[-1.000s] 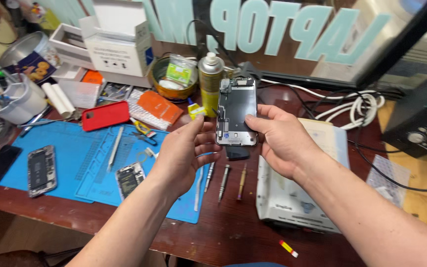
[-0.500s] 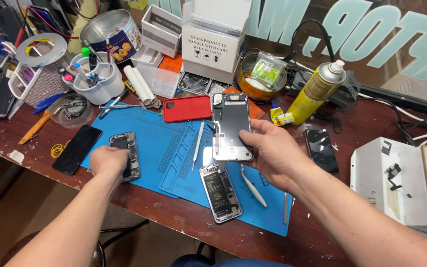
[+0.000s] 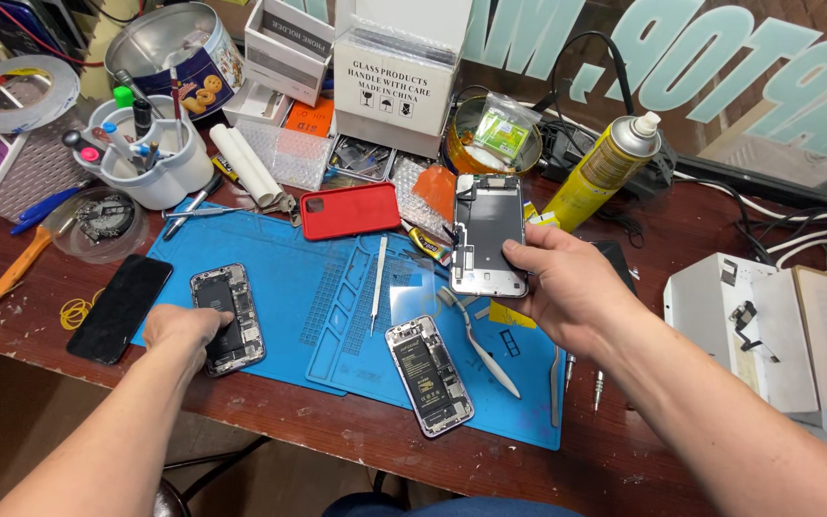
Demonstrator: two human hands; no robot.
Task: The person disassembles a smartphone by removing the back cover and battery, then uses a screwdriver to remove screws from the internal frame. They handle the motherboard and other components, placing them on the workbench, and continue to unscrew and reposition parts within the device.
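My right hand (image 3: 571, 287) holds a phone screen panel (image 3: 488, 235) by its lower edge, metal back side up, above the blue repair mat (image 3: 308, 297). My left hand (image 3: 184, 330) rests on an opened phone body (image 3: 230, 316) lying at the mat's left edge, fingers curled over its lower half. A second opened phone body (image 3: 429, 373) lies on the mat between my hands. Tweezers (image 3: 378, 282) and a white brush (image 3: 479, 347) lie on the mat near it.
A dark phone (image 3: 122, 306) lies left of the mat, a red phone case (image 3: 350, 211) behind it. A white tool cup (image 3: 150, 158), tape roll (image 3: 16, 91), cardboard boxes (image 3: 390, 81), yellow spray can (image 3: 600, 172) and white box (image 3: 777, 325) crowd the wooden desk.
My head view swung left across the desk. My left hand let go of the screen panel and came down onto the opened phone at the mat's left edge. My right hand kept the panel.
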